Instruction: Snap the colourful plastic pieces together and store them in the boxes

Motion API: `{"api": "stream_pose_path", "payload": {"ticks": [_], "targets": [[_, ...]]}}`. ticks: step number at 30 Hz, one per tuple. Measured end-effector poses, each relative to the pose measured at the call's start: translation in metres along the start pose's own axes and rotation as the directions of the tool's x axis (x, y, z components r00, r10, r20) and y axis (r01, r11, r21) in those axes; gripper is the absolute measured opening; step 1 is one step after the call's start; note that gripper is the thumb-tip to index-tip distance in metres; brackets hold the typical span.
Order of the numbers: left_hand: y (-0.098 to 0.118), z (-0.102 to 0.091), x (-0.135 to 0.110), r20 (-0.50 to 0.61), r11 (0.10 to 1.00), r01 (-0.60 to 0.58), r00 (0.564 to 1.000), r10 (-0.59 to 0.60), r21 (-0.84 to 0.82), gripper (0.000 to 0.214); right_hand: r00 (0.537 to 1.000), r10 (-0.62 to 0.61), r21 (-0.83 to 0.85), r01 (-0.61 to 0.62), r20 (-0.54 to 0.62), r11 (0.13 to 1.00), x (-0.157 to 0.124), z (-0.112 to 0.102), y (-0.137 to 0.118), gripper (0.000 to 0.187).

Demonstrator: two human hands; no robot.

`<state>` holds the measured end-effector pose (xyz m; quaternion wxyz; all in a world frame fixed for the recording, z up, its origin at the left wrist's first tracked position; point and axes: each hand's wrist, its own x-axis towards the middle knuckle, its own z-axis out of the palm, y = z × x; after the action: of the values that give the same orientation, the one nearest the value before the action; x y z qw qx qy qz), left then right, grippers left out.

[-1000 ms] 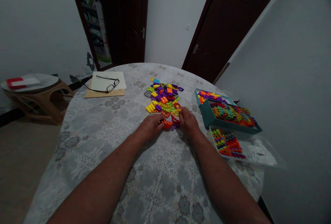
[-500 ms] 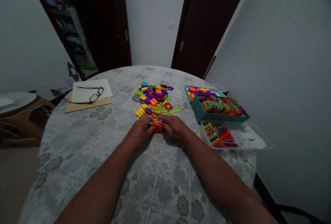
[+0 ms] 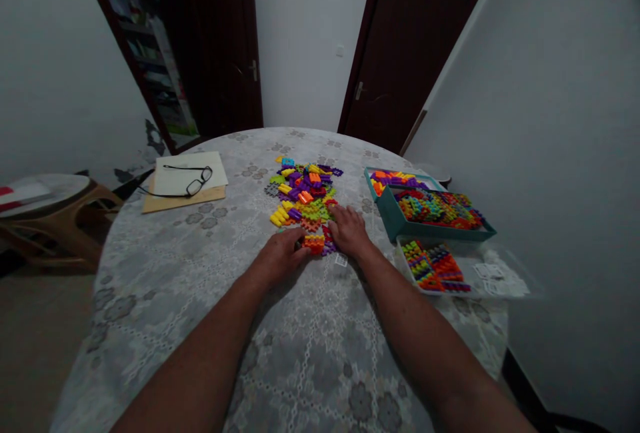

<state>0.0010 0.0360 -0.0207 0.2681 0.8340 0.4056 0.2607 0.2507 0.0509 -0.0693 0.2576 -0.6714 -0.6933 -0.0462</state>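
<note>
A heap of small plastic building pieces [image 3: 303,192] in purple, yellow, orange and green lies on the round table [image 3: 200,266]. At its near edge my left hand [image 3: 281,256] rests on the cloth, fingers curled against an orange block cluster [image 3: 315,243]. My right hand [image 3: 349,230] lies over the pile's near right edge, fingers bent down onto the pieces; what they grip is hidden. A small white tag [image 3: 341,260] lies by my right wrist.
A teal box [image 3: 395,216] full of coloured pieces stands at the right, with a clear tray [image 3: 435,266] of more pieces in front of it. Glasses [image 3: 193,182] lie on papers [image 3: 183,186] at the left. A low wooden stool [image 3: 55,213] stands beyond the table edge.
My right hand has left the orange cluster and moved up onto the pile's edge. My left hand stays at the cluster. The view shifted slightly.
</note>
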Motion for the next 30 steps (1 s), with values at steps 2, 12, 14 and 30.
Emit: {"api": "stream_pose_path", "payload": {"ticks": [2, 12, 14, 30], "targets": [[0.000, 0.000, 0.000, 0.002, 1.000, 0.007, 1.000, -0.007, 0.005, 0.008, 1.000, -0.001, -0.029, 0.001, 0.014, 1.000, -0.001, 0.000, -0.001, 0.048], [-0.001, 0.001, -0.002, 0.004, 1.000, 0.005, 1.000, -0.005, 0.014, 0.011, 0.999, -0.031, 0.082, 0.033, -0.032, 0.996, 0.001, -0.004, 0.013, 0.025], [-0.002, 0.001, -0.002, 0.004, 1.000, 0.005, 1.000, -0.005, 0.012, 0.015, 0.998, -0.033, 0.113, 0.040, -0.061, 0.993, 0.001, -0.007, 0.013, 0.027], [-0.005, 0.003, -0.002, -0.036, 0.999, 0.039, 0.999, -0.040, -0.038, 0.040, 0.990, -0.119, 0.715, 0.028, 0.077, 0.698, -0.012, -0.034, -0.034, 0.025]]}}
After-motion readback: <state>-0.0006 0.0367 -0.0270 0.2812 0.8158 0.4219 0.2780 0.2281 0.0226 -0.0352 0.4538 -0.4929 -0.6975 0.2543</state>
